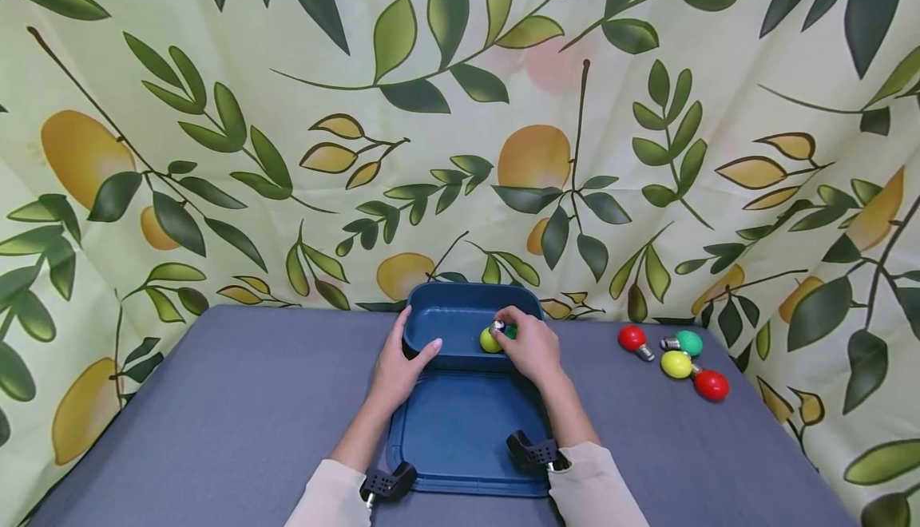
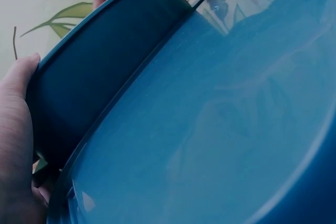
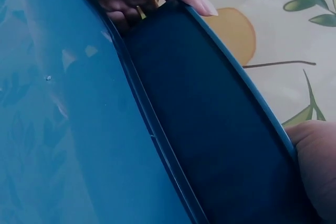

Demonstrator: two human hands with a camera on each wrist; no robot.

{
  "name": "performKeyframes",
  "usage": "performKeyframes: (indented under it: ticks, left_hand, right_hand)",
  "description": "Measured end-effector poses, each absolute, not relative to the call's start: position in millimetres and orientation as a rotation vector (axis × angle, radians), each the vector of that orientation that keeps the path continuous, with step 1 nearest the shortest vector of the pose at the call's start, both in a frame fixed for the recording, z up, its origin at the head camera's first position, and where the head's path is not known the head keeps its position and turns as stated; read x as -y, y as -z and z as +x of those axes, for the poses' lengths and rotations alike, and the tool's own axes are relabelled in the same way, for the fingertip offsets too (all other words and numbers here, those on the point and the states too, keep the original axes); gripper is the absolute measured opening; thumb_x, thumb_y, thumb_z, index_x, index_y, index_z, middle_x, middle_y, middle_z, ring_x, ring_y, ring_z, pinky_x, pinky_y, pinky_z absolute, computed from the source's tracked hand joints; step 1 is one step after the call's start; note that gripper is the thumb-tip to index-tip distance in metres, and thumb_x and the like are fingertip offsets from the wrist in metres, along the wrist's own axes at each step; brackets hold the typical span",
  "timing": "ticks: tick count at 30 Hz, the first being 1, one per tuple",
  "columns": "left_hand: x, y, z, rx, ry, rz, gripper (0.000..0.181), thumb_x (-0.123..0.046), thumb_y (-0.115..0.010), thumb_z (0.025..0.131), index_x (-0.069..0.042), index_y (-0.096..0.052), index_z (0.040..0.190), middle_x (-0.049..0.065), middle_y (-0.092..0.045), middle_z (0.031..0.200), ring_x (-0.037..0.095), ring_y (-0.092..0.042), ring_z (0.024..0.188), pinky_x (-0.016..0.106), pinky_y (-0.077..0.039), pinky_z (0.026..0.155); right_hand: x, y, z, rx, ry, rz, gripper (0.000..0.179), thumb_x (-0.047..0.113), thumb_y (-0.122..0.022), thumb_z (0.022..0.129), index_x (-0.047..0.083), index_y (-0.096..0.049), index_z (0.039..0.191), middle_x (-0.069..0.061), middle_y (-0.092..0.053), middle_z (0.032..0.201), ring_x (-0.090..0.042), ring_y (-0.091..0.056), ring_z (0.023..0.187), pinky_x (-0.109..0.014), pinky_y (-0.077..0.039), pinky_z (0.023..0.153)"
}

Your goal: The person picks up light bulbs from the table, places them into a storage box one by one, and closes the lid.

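Observation:
A blue plastic box [image 1: 460, 362] stands at the back of the table. My left hand [image 1: 398, 363] holds its left side, the thumb over the front rim and the fingers along the outer wall; in the right wrist view those fingers [image 3: 126, 4] curl outside the corner. My right hand [image 1: 530, 345] reaches over the right front rim and pinches a yellow light bulb [image 1: 490, 342] near its metal base, inside the box. A green bulb [image 1: 512, 331] shows beside it, mostly hidden by the right fingers. The wrist views show only the box's outer wall [image 2: 105, 72], not the bulbs.
A blue lid [image 1: 467, 431] lies flat in front of the box, between my forearms. To the right on the grey table [image 1: 216, 431] lie two red bulbs [image 1: 632, 338], a green bulb [image 1: 690, 342] and a yellow bulb [image 1: 676, 365]. A leaf-patterned cloth [image 1: 446, 152] hangs behind.

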State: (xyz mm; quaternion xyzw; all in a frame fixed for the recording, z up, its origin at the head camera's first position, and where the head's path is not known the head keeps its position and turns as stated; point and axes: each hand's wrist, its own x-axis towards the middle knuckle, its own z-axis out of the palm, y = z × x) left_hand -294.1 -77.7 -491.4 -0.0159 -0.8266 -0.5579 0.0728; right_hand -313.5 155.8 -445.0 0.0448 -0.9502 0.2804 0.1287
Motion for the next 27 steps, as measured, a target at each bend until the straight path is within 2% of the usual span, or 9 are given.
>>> performKeyframes:
  ticks: [27]
  left_hand:
    - [77.0, 492.1, -293.8, 2.466, 1.686, -0.031, 0.085, -0.054, -0.072, 0.089, -0.038, -0.026, 0.159, 0.004, -0.028, 0.168, 0.036, -0.029, 0.154, 0.067, -0.026, 0.118]
  right_hand:
    - [-156.1, 449.9, -313.3, 2.733, -0.740, 0.118, 0.023, 0.036, -0.069, 0.095, 0.022, -0.072, 0.113, -0.001, -0.076, 0.111, -0.024, -0.069, 0.094, -0.046, -0.053, 0.078]
